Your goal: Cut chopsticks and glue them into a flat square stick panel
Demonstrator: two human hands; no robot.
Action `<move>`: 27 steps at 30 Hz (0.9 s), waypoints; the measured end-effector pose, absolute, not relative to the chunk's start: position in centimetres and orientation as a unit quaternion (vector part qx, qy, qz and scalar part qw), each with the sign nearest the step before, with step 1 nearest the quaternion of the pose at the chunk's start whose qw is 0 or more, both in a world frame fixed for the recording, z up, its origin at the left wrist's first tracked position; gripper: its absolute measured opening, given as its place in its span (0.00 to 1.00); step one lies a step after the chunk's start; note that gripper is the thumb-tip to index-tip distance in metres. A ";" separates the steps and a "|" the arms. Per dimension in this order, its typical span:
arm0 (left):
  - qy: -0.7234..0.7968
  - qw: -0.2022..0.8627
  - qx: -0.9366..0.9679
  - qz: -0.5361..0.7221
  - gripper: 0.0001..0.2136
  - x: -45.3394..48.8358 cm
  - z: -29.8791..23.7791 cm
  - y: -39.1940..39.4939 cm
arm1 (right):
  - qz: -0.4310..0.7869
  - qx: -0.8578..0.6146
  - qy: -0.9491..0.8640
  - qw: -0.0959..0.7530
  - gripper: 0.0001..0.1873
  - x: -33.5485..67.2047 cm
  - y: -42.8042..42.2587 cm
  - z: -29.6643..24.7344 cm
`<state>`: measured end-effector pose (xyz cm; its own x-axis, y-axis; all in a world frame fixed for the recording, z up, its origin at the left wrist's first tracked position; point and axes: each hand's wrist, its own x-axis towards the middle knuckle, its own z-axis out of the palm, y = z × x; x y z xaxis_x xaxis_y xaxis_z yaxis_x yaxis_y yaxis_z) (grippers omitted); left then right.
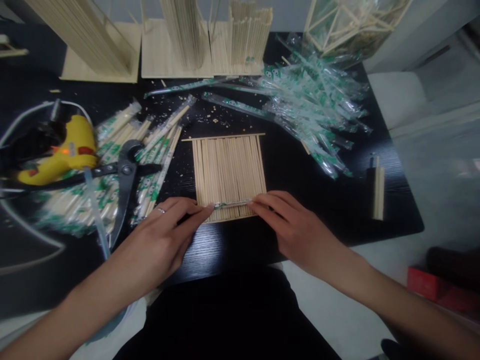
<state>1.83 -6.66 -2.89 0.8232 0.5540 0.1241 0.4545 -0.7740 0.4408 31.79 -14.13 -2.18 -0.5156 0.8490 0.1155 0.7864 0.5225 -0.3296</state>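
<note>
A flat panel of wooden sticks (227, 167) laid side by side rests on the black table (300, 200), with one cross stick along its far edge. A second cross stick (232, 204) lies across its near edge. My left hand (165, 235), a ring on one finger, pinches that stick's left end. My right hand (288, 220) presses its fingertips on the stick's right end. Both hands have their fingers drawn together on the stick.
A yellow glue gun (63, 150) and black cutters (125, 175) lie left on wrapped chopsticks (112, 165). Empty green-printed wrappers (311, 105) pile up at the back right. Stick structures (187, 35) stand at the back. A small stick bundle (378, 190) sits right.
</note>
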 end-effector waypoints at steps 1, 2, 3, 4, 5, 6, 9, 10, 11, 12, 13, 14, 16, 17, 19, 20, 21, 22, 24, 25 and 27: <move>0.270 0.199 0.934 0.125 0.23 1.8 -2.9 -6.7 | 0.121 -0.474 -0.862 0.133 0.36 31.8 -14.1 -2.2; 0.270 0.197 0.934 0.127 0.23 1.7 -3.0 -6.7 | 0.123 -0.473 -0.862 0.135 0.36 31.8 -14.1 -2.2; 0.269 0.195 0.934 0.130 0.23 1.7 -3.1 -6.7 | 0.123 -0.472 -0.862 0.137 0.36 31.8 -14.0 -2.2; 0.269 0.195 0.934 0.132 0.22 1.7 -3.1 -6.7 | 0.122 -0.472 -0.862 0.140 0.35 31.7 -14.0 -2.2; 0.271 0.195 0.933 0.134 0.22 1.6 -3.2 -6.7 | 0.118 -0.471 -0.862 0.142 0.34 31.7 -14.0 -2.2; 0.272 0.196 0.932 0.136 0.23 1.6 -3.2 -6.7 | 0.113 -0.471 -0.863 0.144 0.33 31.6 -13.9 -2.3; 0.279 0.201 0.930 0.134 0.23 1.6 -3.3 -6.7 | 0.097 -0.472 -0.864 0.142 0.30 31.4 -13.9 -2.4; 0.279 0.200 0.930 0.134 0.23 1.7 -3.3 -6.7 | 0.092 -0.474 -0.864 0.140 0.29 31.3 -14.0 -2.5; 0.278 0.198 0.930 0.136 0.23 1.7 -3.3 -6.7 | 0.087 -0.477 -0.863 0.141 0.28 31.3 -14.0 -2.6; 0.278 0.197 0.930 0.137 0.23 1.7 -3.3 -6.7 | 0.081 -0.480 -0.862 0.143 0.27 31.2 -14.0 -2.7; 0.277 0.195 0.931 0.139 0.23 1.7 -3.3 -6.7 | 0.072 -0.483 -0.860 0.148 0.25 31.1 -14.0 -2.8; 0.276 0.194 0.930 0.143 0.23 1.7 -3.3 -6.7 | 0.062 -0.485 -0.858 0.156 0.23 31.0 -14.0 -2.9; 0.278 0.194 0.929 0.146 0.22 1.8 -3.3 -6.7 | 0.045 -0.486 -0.856 0.173 0.19 30.8 -13.9 -3.1; 0.279 0.193 0.929 0.146 0.22 1.8 -3.4 -6.7 | 0.041 -0.486 -0.854 0.180 0.18 30.7 -13.9 -3.2; 0.278 0.187 0.931 0.145 0.21 1.8 -3.4 -6.7 | 0.044 -0.488 -0.852 0.187 0.19 30.7 -13.9 -3.3; 0.276 0.183 0.932 0.145 0.21 1.8 -3.4 -6.7 | 0.048 -0.490 -0.850 0.188 0.20 30.7 -14.0 -3.4; 0.274 0.179 0.934 0.147 0.21 1.9 -3.3 -6.7 | 0.052 -0.491 -0.849 0.188 0.20 30.7 -14.0 -3.5; 0.272 0.174 0.934 0.149 0.21 1.9 -3.3 -6.6 | 0.054 -0.491 -0.849 0.188 0.20 30.7 -14.0 -3.6; 0.267 0.168 0.937 0.151 0.21 2.0 -3.2 -6.5 | 0.056 -0.491 -0.849 0.188 0.20 30.7 -14.1 -3.7; 0.264 0.166 0.938 0.150 0.21 2.0 -3.1 -6.5 | 0.056 -0.491 -0.849 0.188 0.20 30.8 -14.1 -3.7; 0.259 0.163 0.941 0.142 0.22 1.9 -3.0 -6.4 | 0.058 -0.491 -0.849 0.185 0.20 30.8 -14.2 -3.7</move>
<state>1.95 -6.44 -3.05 0.8255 0.5338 0.1833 0.4408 -0.8126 0.3812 30.78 -14.17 -3.74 -0.4487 0.8557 0.2579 0.8128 0.5107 -0.2804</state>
